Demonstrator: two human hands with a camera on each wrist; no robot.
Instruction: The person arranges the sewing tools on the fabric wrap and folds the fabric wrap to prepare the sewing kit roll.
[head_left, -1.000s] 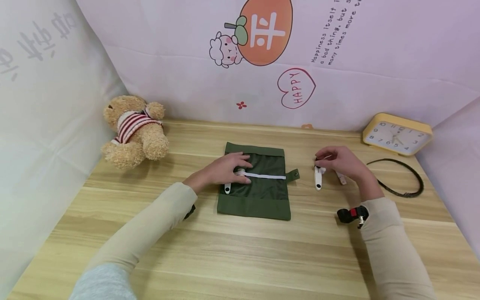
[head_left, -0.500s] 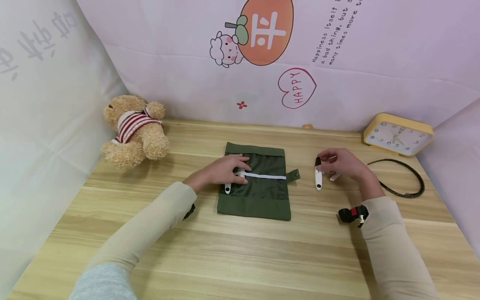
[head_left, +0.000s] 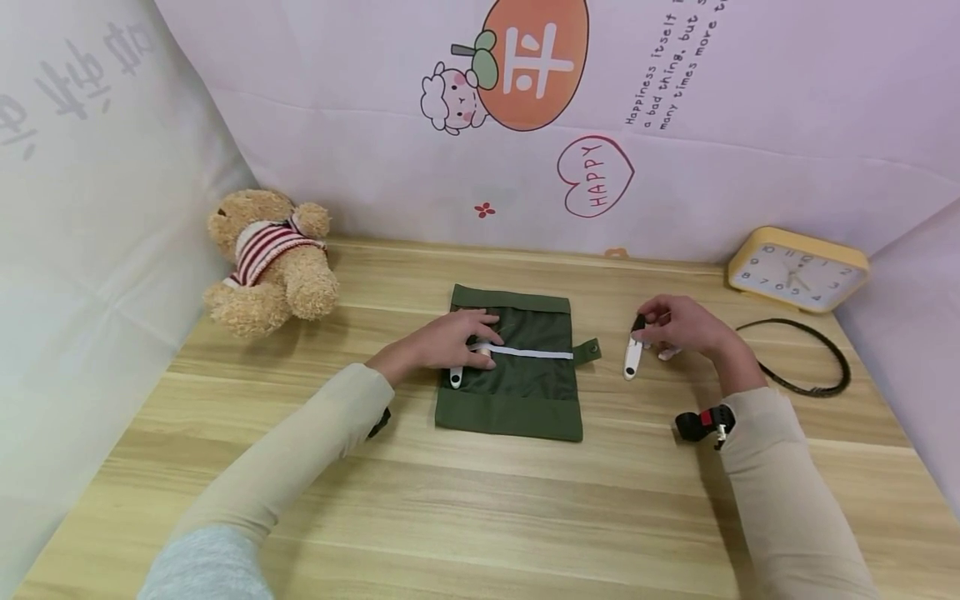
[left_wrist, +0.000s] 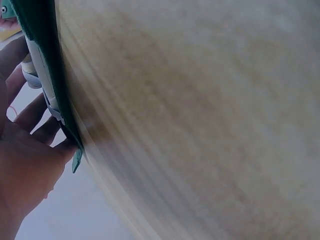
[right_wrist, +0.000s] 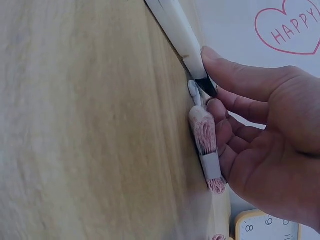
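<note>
The right hand (head_left: 681,323) pinches a slim white tool (head_left: 632,360) by its black end between thumb and forefinger, the other fingers curling in behind; the tool slants over the wooden table (head_left: 480,517), to the right of a green cloth pouch (head_left: 508,415) and apart from it. Whether its far end touches the wood, I cannot tell. Just beside those curled fingers, the right wrist view shows a bundle of pink thread (right_wrist: 204,132) with a pale paper band round it. The left hand (head_left: 453,337) rests on the left part of the pouch, its fingers spread wide. Near its thumb a second white tool (head_left: 456,377) shows on the pouch (its upper part is hidden under the hand), and a small pale spool (head_left: 483,354) sits beneath the fingers. A white strap (head_left: 532,353) runs across the pouch's dark lining, and a snap tab (head_left: 587,351) sticks out on the right. Beyond lie a teddy bear (head_left: 281,267) at the back left, a yellow clock (head_left: 798,271) at the back right, and a black loop (head_left: 846,362) in front of the clock.
</note>
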